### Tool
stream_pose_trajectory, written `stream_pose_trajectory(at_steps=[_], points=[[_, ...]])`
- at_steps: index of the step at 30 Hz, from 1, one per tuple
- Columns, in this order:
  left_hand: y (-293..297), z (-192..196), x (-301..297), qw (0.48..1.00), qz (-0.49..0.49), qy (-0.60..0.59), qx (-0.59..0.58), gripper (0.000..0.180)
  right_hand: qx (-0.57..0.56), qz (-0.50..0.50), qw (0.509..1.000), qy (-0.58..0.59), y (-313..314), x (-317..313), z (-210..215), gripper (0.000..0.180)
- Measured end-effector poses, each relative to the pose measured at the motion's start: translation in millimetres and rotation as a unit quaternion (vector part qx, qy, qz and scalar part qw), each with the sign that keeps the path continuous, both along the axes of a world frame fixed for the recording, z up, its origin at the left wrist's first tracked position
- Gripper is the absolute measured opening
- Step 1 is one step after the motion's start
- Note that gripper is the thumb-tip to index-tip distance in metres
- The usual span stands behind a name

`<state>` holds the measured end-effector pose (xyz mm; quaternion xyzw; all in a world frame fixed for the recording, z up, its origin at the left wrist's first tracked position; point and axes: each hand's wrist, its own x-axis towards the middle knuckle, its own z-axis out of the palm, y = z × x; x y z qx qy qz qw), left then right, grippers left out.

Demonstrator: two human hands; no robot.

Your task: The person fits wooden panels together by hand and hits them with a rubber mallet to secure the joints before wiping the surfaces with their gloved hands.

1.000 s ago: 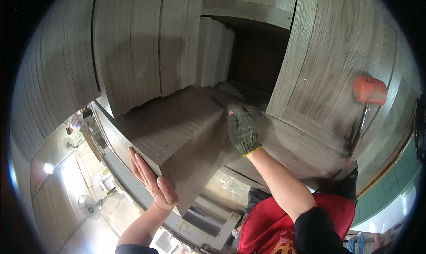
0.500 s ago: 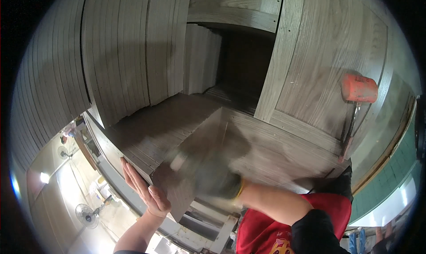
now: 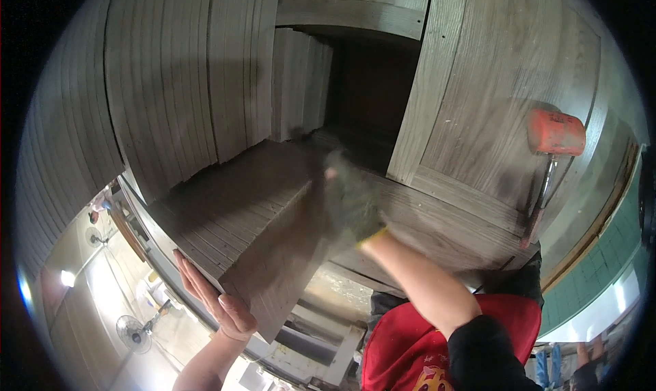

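Observation:
My bare left hand lies with straight fingers flat along the near left end of a stack of grey wood-grain boards. Dark, narrow edges of the boards face up. My right hand wears a dark green glove with a yellow cuff and is at the stack's far right end. Motion smears its fingers, so their grip cannot be made out. An orange-headed mallet with a metal handle rests on a framed wood-grain panel to the right.
Tall rows of upright boards stand at the far left. Beyond my right hand is a dark recess between the boards and panels. A pale metal frame shows below the stack. A green surface curves along the right, and a fan is at lower left.
My gloved right hand has moved away from me, from the stack's near side to its far end. My left hand stays against the stack. The view has shifted slightly.

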<state>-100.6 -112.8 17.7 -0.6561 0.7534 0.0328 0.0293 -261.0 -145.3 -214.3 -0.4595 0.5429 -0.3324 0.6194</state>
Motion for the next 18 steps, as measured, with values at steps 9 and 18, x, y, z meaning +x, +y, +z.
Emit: stream_pose_trajectory(at_steps=[9, 18], points=[[-2, -6, 0, 1.0, 0.003, 0.011, -0.01, 0.072, 0.05, 0.053, 0.989, 0.13, -15, -6, -49, 0.034], [-5, -4, -2, 0.999, -0.016, 0.038, 0.011, 0.07, 0.002, -0.058, 0.958, -0.282, 24, 5, 49, 0.028]])
